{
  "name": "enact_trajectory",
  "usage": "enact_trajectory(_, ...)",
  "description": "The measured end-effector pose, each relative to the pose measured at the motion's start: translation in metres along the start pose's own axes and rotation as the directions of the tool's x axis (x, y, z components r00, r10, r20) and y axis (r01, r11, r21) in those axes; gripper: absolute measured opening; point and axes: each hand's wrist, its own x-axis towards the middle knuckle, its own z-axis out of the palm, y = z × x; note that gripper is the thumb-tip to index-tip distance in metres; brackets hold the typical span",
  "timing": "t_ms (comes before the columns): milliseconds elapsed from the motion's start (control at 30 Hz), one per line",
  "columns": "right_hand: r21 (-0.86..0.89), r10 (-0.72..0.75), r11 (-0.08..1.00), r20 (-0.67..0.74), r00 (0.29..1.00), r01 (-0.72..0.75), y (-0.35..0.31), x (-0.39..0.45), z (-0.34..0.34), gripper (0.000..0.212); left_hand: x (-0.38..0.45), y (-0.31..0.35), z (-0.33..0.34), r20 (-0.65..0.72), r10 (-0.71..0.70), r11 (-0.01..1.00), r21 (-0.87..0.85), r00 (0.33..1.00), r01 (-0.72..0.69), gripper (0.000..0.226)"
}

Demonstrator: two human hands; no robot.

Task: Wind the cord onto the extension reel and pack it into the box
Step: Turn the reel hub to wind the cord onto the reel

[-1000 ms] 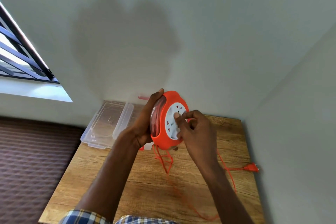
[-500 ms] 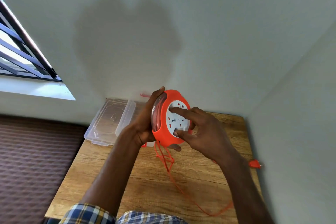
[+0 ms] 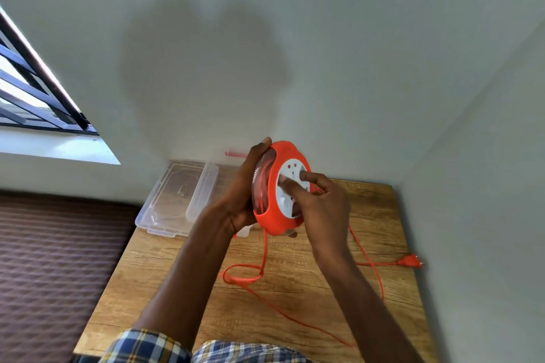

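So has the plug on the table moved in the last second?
Cannot tell. The plug lies near the table's right edge throughout, but the camera shifted.

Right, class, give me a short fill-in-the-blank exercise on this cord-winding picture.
1. The left hand holds the orange ____ above the table.
2. The plug lies near the table's ____ edge.
3. The loose cord is coloured ____.
4. The clear box has no ____ on it.

Missing words: reel; right; orange; lid
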Motion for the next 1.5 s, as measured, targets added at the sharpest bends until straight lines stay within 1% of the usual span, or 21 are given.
enact_trajectory(67, 0.052, 0.126, 0.991, -0.005, 0.992, -0.126, -0.002, 0.001, 0.005, 0.065, 0.001, -0.002, 0.002, 0.002, 0.009, 1.000, 0.011, 1.000, -0.009, 0.068)
enact_trajectory(133, -0.002, 0.140, 0.990, 0.019, 0.990, -0.140, -0.001, 0.002, 0.005, 0.062, 0.001, -0.002, 0.001, -0.005, 0.012, 1.000, 0.021, 1.000, -0.012, 0.067)
enact_trajectory(200, -0.171, 0.037, 0.985, 0.009, 0.999, -0.035, 0.000, 0.001, 0.003, 0.064, -0.001, -0.002, 0.000, -0.006, 0.004, 1.000, 0.013, 1.000, -0.004, 0.068)
enact_trajectory(267, -0.390, -0.152, 0.910, -0.001, 0.988, 0.140, 0.002, 0.001, -0.003, 0.063, -0.001, -0.002, -0.002, 0.003, -0.012, 1.000, -0.011, 1.000, 0.012, 0.070)
enact_trajectory(300, -0.441, -0.240, 0.869, 0.023, 0.971, 0.225, 0.002, 0.002, -0.007, 0.057, -0.001, -0.001, -0.002, 0.020, -0.023, 0.999, -0.028, 1.000, 0.024, 0.071)
enact_trajectory(367, -0.434, -0.343, 0.823, 0.136, 0.929, 0.367, 0.000, 0.009, -0.018, 0.041, -0.001, 0.001, -0.003, 0.058, -0.042, 0.997, -0.064, 0.997, 0.046, 0.074)
enact_trajectory(433, -0.404, -0.370, 0.792, 0.277, 0.887, 0.457, 0.000, 0.015, -0.031, 0.039, 0.000, 0.003, -0.006, 0.071, -0.056, 0.994, -0.093, 0.996, 0.063, 0.074)
enact_trajectory(567, -0.322, -0.315, 0.796, 0.503, 0.805, 0.513, -0.003, 0.014, -0.043, 0.055, -0.001, 0.004, -0.010, 0.093, -0.083, 0.992, -0.087, 0.992, 0.091, 0.075)
enact_trajectory(700, -0.368, -0.259, 0.734, 0.625, 0.737, 0.570, -0.008, 0.016, -0.048, 0.064, -0.003, 0.002, -0.010, 0.074, -0.110, 0.990, -0.075, 0.991, 0.116, 0.079)
enact_trajectory(767, -0.449, -0.280, 0.646, 0.613, 0.739, 0.617, -0.006, 0.015, -0.047, 0.066, -0.004, 0.000, -0.010, 0.078, -0.116, 0.991, -0.055, 0.990, 0.120, 0.075)
enact_trajectory(833, -0.515, -0.354, 0.564, 0.556, 0.752, 0.646, -0.002, 0.013, -0.043, 0.067, -0.005, 0.000, -0.006, 0.083, -0.132, 0.990, -0.035, 0.988, 0.135, 0.074)
enact_trajectory(900, -0.549, -0.409, 0.549, 0.481, 0.776, 0.630, 0.003, 0.011, -0.039, 0.066, -0.005, 0.000, -0.001, 0.073, -0.132, 0.991, -0.005, 0.989, 0.133, 0.074)
enact_trajectory(967, -0.560, -0.422, 0.604, 0.379, 0.823, 0.567, 0.004, 0.009, -0.034, 0.074, -0.005, 0.002, 0.004, 0.048, -0.107, 0.994, 0.025, 0.993, 0.106, 0.074)
enact_trajectory(1033, -0.487, -0.364, 0.755, 0.246, 0.898, 0.439, 0.000, 0.005, -0.028, 0.079, -0.005, 0.004, 0.008, 0.019, -0.062, 0.996, 0.062, 0.998, 0.060, 0.071)
enact_trajectory(1100, -0.260, -0.200, 0.937, 0.155, 0.967, 0.235, 0.001, 0.004, -0.019, 0.061, -0.005, 0.005, 0.012, -0.016, -0.013, 0.996, 0.086, 1.000, 0.014, 0.067)
enact_trajectory(1133, -0.129, -0.111, 0.983, 0.130, 0.985, 0.128, 0.002, 0.004, -0.014, 0.049, -0.005, 0.006, 0.013, -0.033, 0.003, 0.996, 0.094, 0.999, 0.000, 0.067)
enact_trajectory(1167, -0.036, -0.039, 0.998, 0.115, 0.993, 0.043, 0.003, 0.004, -0.010, 0.042, -0.006, 0.006, 0.014, -0.044, 0.012, 0.994, 0.105, 0.999, -0.008, 0.066)
enact_trajectory(1233, 0.017, 0.030, 0.999, 0.116, 0.993, -0.032, 0.001, 0.005, -0.008, 0.040, -0.008, 0.006, 0.015, -0.054, 0.027, 0.992, 0.127, 0.998, -0.020, 0.065)
enact_trajectory(1300, -0.031, 0.018, 0.999, 0.158, 0.987, -0.014, -0.003, 0.005, -0.008, 0.049, -0.008, 0.006, 0.012, -0.057, 0.041, 0.989, 0.142, 0.998, -0.033, 0.067)
enact_trajectory(1400, -0.193, -0.054, 0.976, 0.236, 0.970, 0.101, -0.002, 0.002, -0.009, 0.043, -0.010, 0.007, 0.009, -0.051, 0.040, 0.986, 0.164, 0.998, -0.031, 0.068)
enact_trajectory(1500, -0.398, -0.152, 0.889, 0.212, 0.965, 0.227, -0.005, -0.001, -0.011, 0.066, -0.010, 0.007, 0.010, -0.038, 0.039, 0.988, 0.151, 0.999, -0.033, 0.063)
